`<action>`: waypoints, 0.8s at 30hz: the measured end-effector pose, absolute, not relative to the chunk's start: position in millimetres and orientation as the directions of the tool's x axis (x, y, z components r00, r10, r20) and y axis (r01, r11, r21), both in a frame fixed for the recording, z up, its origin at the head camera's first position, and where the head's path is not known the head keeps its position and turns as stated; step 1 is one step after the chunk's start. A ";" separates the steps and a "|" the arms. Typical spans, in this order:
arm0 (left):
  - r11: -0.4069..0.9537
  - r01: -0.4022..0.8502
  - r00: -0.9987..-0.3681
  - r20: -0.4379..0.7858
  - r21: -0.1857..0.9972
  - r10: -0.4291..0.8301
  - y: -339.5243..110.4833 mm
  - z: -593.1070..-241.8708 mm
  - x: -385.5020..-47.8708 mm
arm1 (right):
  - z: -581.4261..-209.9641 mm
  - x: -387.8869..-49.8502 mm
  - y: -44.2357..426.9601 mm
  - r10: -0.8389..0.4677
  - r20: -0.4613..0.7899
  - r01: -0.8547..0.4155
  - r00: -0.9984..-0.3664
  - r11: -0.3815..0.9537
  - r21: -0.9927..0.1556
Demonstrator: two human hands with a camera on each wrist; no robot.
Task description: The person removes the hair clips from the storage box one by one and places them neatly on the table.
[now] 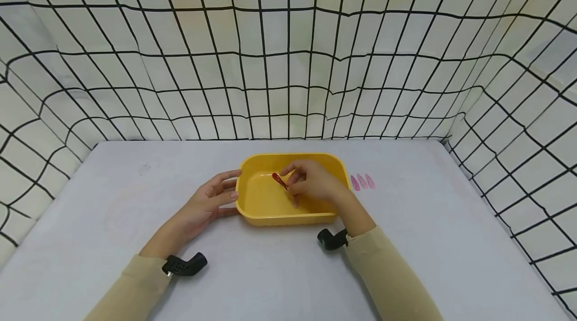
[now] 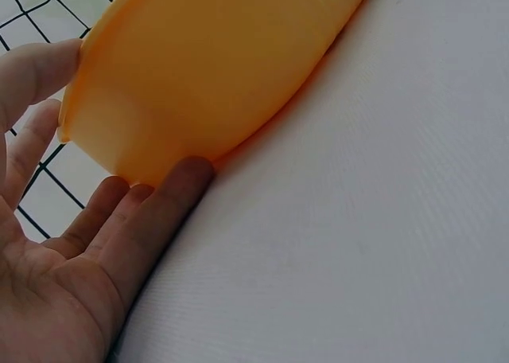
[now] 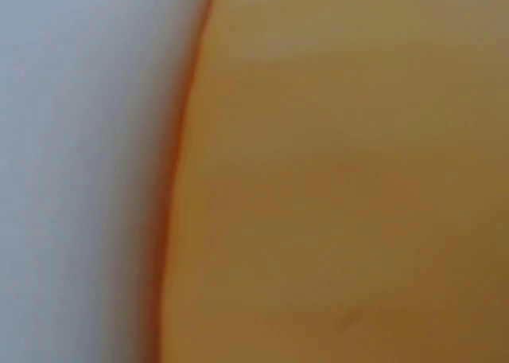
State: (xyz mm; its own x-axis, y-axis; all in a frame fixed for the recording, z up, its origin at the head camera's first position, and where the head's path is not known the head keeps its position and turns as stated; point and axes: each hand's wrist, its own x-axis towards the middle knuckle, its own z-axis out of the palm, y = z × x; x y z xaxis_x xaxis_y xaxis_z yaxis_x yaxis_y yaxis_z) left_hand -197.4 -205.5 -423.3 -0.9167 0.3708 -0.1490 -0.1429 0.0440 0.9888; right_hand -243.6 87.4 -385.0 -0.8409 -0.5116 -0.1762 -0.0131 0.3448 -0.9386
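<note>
A yellow plastic tray (image 1: 261,221) stands on the white table. My left hand (image 1: 212,201) rests against its left end; the left wrist view shows the extended fingers (image 2: 159,228) touching the tray's outer wall (image 2: 215,68) and rim. Over the inside of the tray, my right hand (image 1: 313,181) pinches a red snap hair clip (image 1: 279,181) between thumb and fingers. The clip's rounded end points up and left, and its other end is hidden by the fingers. The right wrist view holds only a blurred close-up of the tray's wall (image 3: 334,180).
To the right of the tray, several pink hair clips (image 1: 362,182) lie side by side on the white tabletop (image 1: 433,241). A black grid net (image 1: 288,55) over pale sheeting encloses the back and both sides. Each wrist carries a black camera mount (image 1: 185,265).
</note>
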 end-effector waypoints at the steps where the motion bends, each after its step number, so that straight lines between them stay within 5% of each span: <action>1: 0.039 -0.143 -0.917 -0.147 0.989 0.372 -205.4 -423.5 -197.6 | -383.2 -243.6 88.4 -0.517 -0.175 -0.007 -0.838 0.331 -0.944; 24: 0.033 -0.139 -0.917 -0.142 0.990 0.373 -206.4 -423.8 -196.1 | -362.4 -246.9 103.6 -0.520 -0.105 0.012 -0.848 0.179 -0.984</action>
State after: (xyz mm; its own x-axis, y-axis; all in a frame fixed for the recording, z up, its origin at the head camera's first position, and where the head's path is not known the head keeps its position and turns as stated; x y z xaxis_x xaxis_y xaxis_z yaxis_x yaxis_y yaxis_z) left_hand -196.1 -206.4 -423.8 -0.9168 0.3733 -0.1415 -0.1392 0.0333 0.9897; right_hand -246.9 103.6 -362.4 -0.8476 -0.5203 -0.1048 0.0117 0.1791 -0.9838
